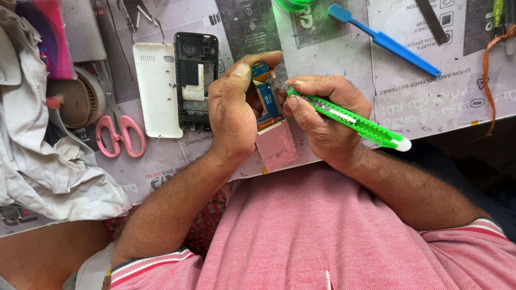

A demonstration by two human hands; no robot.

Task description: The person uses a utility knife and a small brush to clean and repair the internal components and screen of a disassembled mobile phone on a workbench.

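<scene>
My left hand (232,110) grips a small blue phone circuit board (268,102) with a pinkish screen panel (276,144) hanging from its lower end. My right hand (322,115) holds a green utility knife (355,119), whose blade tip rests on the upper part of the board near my left thumb. Both hands are close together above the table edge, over my pink shirt.
A white phone back cover (156,91) and a black phone frame (195,80) lie left of the hands. Pink-handled scissors (119,134), a crumpled white cloth (37,156), a blue brush (384,40) and an orange strap (489,70) lie on the printed sheet covering the table (430,102).
</scene>
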